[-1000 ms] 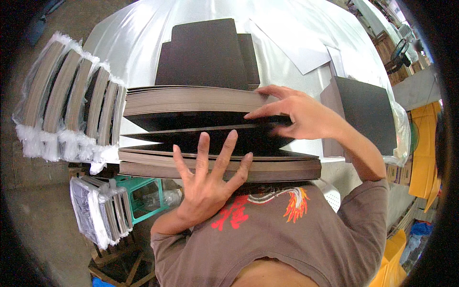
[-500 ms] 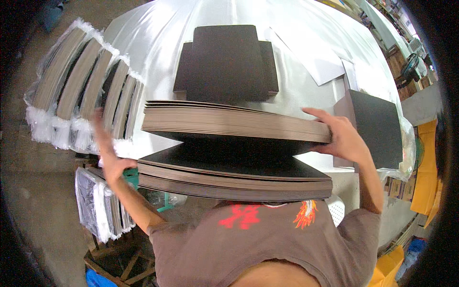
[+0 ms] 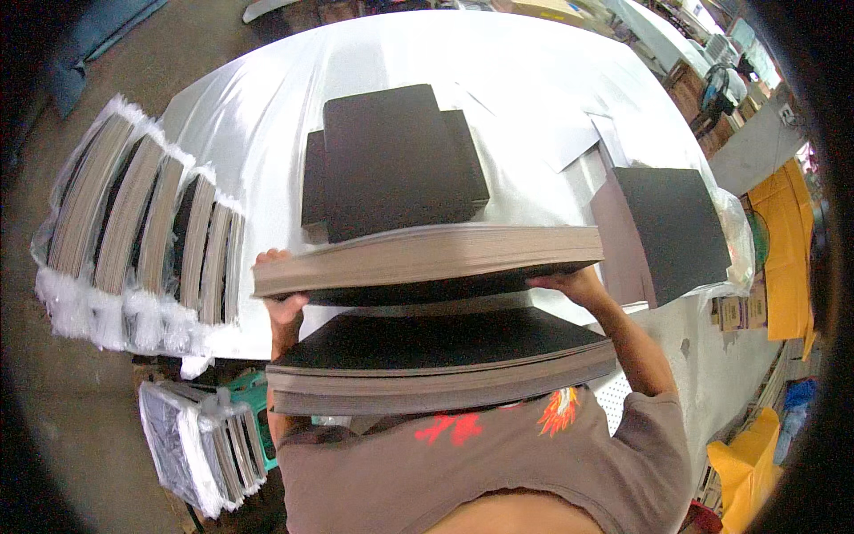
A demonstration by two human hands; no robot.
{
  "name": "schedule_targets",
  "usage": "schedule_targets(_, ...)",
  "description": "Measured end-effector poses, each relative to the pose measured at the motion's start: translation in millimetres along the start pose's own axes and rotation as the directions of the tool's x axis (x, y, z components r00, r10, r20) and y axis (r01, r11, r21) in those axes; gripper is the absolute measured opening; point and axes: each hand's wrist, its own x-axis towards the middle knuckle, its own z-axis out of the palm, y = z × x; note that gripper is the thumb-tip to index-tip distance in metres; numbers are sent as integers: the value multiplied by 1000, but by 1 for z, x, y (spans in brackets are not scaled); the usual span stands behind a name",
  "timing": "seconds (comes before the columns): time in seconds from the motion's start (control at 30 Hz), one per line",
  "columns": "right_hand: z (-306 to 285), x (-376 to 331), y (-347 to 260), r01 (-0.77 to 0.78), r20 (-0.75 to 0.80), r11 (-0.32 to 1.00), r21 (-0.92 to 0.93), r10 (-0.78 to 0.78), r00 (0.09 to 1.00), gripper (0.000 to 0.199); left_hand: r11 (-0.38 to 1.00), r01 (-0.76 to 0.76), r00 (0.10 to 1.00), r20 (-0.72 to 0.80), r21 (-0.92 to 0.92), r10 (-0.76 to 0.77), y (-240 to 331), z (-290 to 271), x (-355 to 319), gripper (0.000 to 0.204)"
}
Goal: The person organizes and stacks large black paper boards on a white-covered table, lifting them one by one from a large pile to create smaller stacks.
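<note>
Had both hands clamped on the upper stack (image 3: 427, 258), left hand (image 3: 280, 303) and right hand (image 3: 569, 285) at its ends, just above the lower stack (image 3: 436, 369). Looked heavy and bendy, sheets probably slippery, so gripping underneath felt right.

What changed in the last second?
The left hand left the lower stack's top, swung out left and gripped the upper stack's left end. With the right hand under its other end, that stack has lifted clear. Lower stack, table and wrapped bundles stayed put.
</note>
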Motion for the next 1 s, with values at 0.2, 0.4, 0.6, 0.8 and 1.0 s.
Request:
schedule_targets(0.2, -7, 15, 17, 146, 108, 989, -23, -143, 984, 84, 946, 280, 958, 24, 166, -287, 1, 15, -12, 87)
schedule_targets(0.4, 27, 23, 65, -33, 176, 999, -30, 38, 984, 74, 483, 744, 626, -229, 462, -745, -20, -20, -46, 74)
schedule_targets(0.6, 7, 45, 5, -37, 228, 988, 150, 1, 974, 73, 738, 526, 848, -197, 424, -492, -16, -26, -7, 52)
schedule_targets(0.8, -13, 126, -94, -91, 62, 932, 350, 74, 995, 72, 636, 646, 757, -244, 422, -606, 25, 9, 127, 67)
schedule_targets(1.0, -10, 210, -91, -109, 71, 953, 284, 92, 993, 71, 630, 582, 793, -187, 513, -580, -4, -19, 189, 61)
